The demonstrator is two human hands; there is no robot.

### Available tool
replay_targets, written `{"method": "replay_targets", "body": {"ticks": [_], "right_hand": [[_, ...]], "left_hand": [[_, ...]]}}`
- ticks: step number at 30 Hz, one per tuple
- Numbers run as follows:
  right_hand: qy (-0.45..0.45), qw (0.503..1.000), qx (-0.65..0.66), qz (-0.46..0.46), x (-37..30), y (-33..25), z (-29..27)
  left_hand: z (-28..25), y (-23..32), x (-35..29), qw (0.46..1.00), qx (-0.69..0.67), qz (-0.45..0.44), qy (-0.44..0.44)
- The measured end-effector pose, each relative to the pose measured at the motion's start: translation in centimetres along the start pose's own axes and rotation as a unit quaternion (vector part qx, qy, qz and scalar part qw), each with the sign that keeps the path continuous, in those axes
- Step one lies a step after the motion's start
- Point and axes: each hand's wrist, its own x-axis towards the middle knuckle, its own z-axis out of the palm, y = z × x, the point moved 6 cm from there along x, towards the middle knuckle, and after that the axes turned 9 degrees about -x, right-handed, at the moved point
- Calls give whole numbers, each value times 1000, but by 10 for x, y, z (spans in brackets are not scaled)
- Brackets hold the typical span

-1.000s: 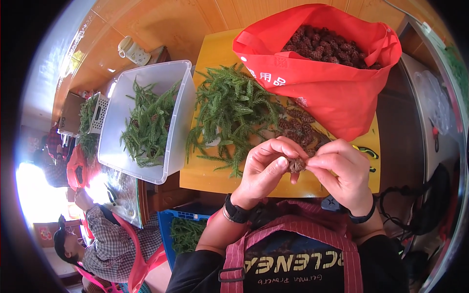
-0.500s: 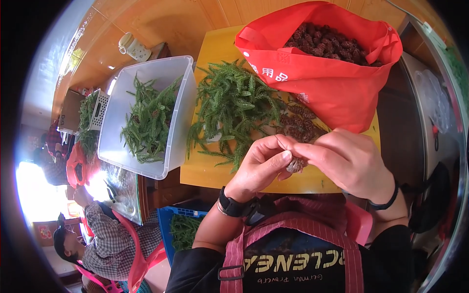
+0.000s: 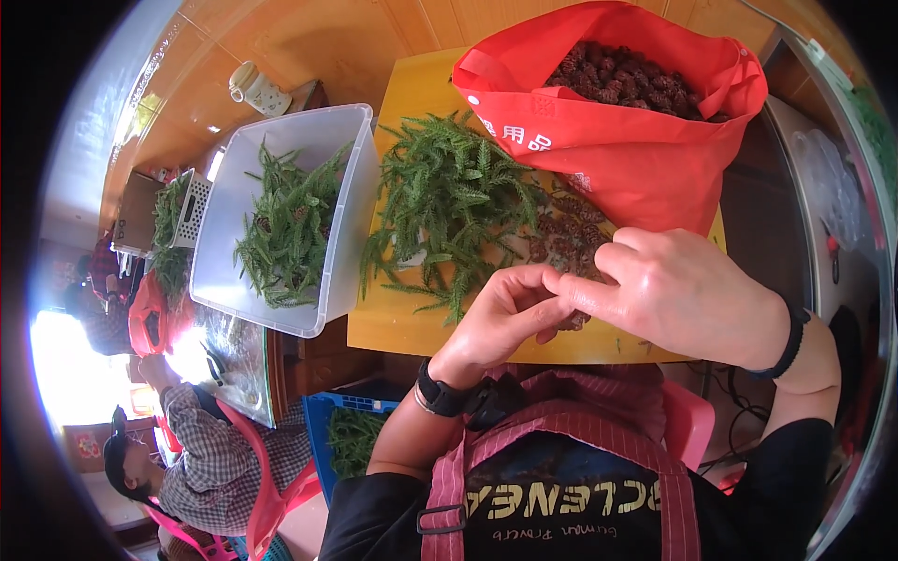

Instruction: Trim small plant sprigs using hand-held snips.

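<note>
My left hand (image 3: 505,314) is closed round a brown pine cone (image 3: 572,322), mostly hidden under the fingers, above the table's front edge. Bent over from the right, my right hand (image 3: 669,292) has its fingers pressed together against the left fingertips; what they pinch is covered. Just beyond both hands, several loose pine cones (image 3: 569,232) lie on the yellow table (image 3: 402,327). To their left spreads a heap of green artificial fir sprigs (image 3: 449,201). A red cloth bag (image 3: 645,164) full of pine cones stands open behind my right hand.
Left of the table stands a clear plastic bin (image 3: 341,234) with green sprigs inside. A blue crate (image 3: 320,449) with more greenery sits below it. At the lower left, a person in a checked shirt (image 3: 220,458) sits on a pink chair. Black cables (image 3: 739,402) hang at the right.
My right forearm has swung outward to the right, and that hand's wrist has turned. The pine cone has turned and is more hidden beneath my fingers. My left hand has barely shifted.
</note>
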Motion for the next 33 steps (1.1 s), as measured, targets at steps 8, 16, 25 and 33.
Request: {"method": "replay_targets", "body": {"ticks": [8, 16, 25, 33], "right_hand": [[118, 982, 116, 92, 0, 10, -7], [157, 757, 582, 253, -24, 17, 50], [153, 677, 691, 202, -14, 8, 59], [196, 643, 730, 121, -16, 7, 70]], "left_hand": [[5, 17, -12, 984, 1, 177, 20], [7, 17, -10, 973, -20, 226, 31], [9, 17, -12, 982, 8, 187, 16], [15, 12, -13, 994, -12, 98, -42]]}}
